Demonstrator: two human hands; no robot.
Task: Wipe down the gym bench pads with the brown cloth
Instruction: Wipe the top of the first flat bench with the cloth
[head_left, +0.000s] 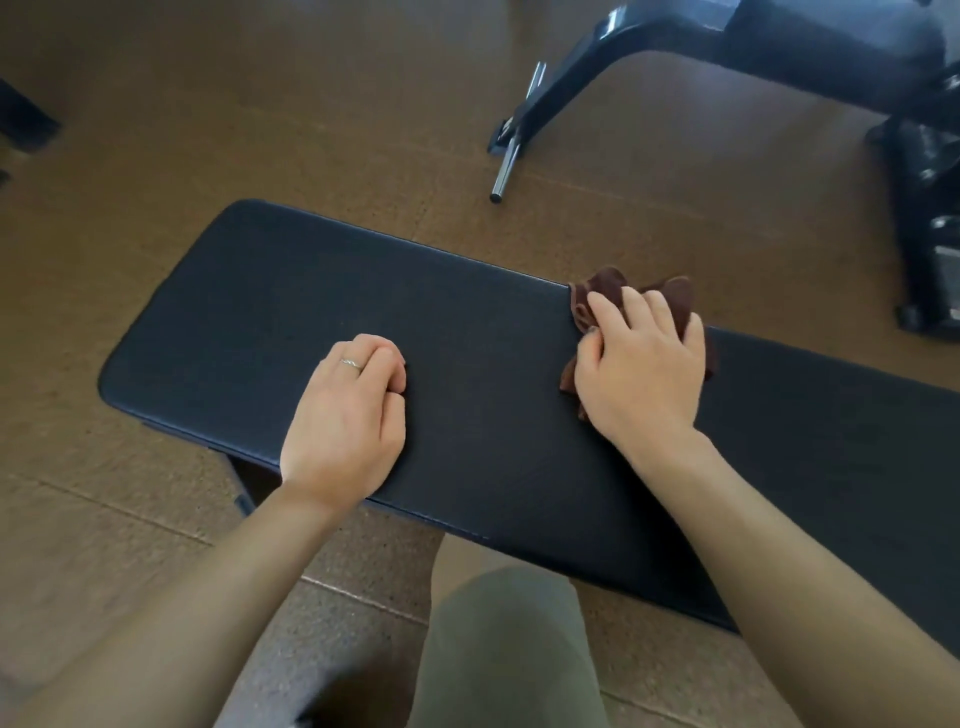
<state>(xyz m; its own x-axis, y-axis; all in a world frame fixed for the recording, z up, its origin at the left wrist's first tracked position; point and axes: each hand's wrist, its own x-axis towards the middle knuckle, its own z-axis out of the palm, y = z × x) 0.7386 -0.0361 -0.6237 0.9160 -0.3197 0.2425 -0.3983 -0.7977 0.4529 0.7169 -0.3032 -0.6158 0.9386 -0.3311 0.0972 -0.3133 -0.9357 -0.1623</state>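
A long black bench pad (467, 332) runs from the left to the right edge of the head view. A crumpled brown cloth (608, 291) lies on the pad near its far edge, right of centre. My right hand (641, 364) lies over the cloth, its fingers bent round the bunched fabric, and hides most of it. My left hand (348, 415) rests on the pad near its left end with its fingers curled under and nothing in it. A ring shows on one finger.
Brown speckled rubber floor tiles (260, 104) surround the bench. Another black bench frame (675, 47) with a chrome bar (511, 156) stands at the back right. More black equipment (930, 223) is at the right edge. My knee in olive cloth (509, 644) is below the pad.
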